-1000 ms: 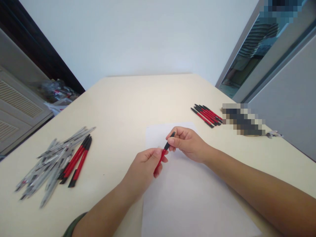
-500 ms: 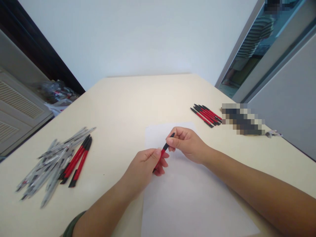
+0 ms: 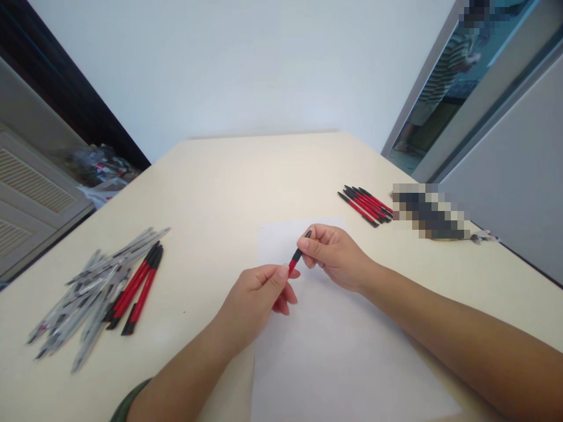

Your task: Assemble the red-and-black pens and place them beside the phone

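Observation:
Both hands hold one red and black pen (image 3: 297, 258) above a white sheet of paper (image 3: 334, 346) near the table's middle. My left hand (image 3: 259, 296) is closed around the pen's red lower part, which is mostly hidden in the fingers. My right hand (image 3: 332, 253) pinches the black upper end between thumb and fingers. The pen slants up to the right.
A pile of clear wrapped pens (image 3: 83, 293) with three red and black pens (image 3: 138, 290) lies at the left. Several red and black pens (image 3: 365, 205) lie at the right, beside a blurred-out object (image 3: 428, 212). A person stands beyond the doorway (image 3: 444, 76).
The left hand has closed further over the pen's red part, so less red shows. Both hands stay in nearly the same place.

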Demonstrator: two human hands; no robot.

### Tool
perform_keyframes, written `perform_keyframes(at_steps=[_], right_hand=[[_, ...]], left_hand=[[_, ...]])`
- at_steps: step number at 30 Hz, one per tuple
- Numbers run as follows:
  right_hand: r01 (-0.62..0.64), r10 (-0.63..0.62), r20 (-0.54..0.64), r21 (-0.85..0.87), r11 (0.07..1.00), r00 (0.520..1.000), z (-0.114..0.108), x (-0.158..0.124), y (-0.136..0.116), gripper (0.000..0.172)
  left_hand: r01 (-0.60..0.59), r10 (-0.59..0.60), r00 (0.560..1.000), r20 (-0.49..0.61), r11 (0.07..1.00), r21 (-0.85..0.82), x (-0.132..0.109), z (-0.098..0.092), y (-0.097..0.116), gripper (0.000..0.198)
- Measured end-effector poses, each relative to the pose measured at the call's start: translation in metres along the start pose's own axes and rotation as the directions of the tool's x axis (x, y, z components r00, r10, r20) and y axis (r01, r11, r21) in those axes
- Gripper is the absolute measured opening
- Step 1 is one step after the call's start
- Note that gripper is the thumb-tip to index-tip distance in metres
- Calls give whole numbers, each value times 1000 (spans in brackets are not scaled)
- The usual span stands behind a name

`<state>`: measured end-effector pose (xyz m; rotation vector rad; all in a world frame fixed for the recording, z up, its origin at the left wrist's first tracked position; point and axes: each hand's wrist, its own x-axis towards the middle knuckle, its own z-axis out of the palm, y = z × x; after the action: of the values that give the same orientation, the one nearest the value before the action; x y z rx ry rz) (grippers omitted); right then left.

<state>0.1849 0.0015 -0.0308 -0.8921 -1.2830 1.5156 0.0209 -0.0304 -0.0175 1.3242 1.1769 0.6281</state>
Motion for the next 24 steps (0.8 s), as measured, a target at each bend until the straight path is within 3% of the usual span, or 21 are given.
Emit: perform_keyframes(at_steps=[2, 4, 6, 11, 15, 18, 20, 22, 24], right_hand=[[-13, 13, 20, -12, 1000, 1000, -2, 0, 0, 26], [-22, 24, 37, -52, 998, 999, -3, -1, 0, 27], [-29, 32, 29, -104, 994, 999, -1, -2, -1, 28], [-57, 39, -85, -225, 973, 996, 9, -5, -3, 31], [-4, -71, -165, -413, 911, 984, 11, -7, -2, 28], [139, -291, -120, -669, 730, 949, 7, -9, 0, 28], [287, -400, 64, -800, 527, 914, 5, -10, 3, 38], [438, -403, 290, -830, 347, 868, 4, -11, 7, 38], [525, -366, 419, -809, 264, 831, 3, -10, 9, 31]], left_hand=[[36, -29, 992, 125, 998, -49, 1, -1, -1, 31], [49, -38, 983, 179, 997, -57, 2, -1, -2, 27], [24, -23, 988, 156, 1000, -1, 2, -1, -4, 27], [-42, 51, 998, -31, 972, 232, -3, 2, -3, 27], [8, -4, 998, -58, 998, 56, -3, 3, -2, 26], [39, -47, 996, -80, 994, -102, 0, 1, -1, 30], [41, -57, 993, -103, 989, -145, 1, 1, -1, 32], [38, -50, 995, -83, 990, -138, 1, 1, -1, 33], [27, -30, 999, -21, 992, -125, 1, 1, -2, 34]])
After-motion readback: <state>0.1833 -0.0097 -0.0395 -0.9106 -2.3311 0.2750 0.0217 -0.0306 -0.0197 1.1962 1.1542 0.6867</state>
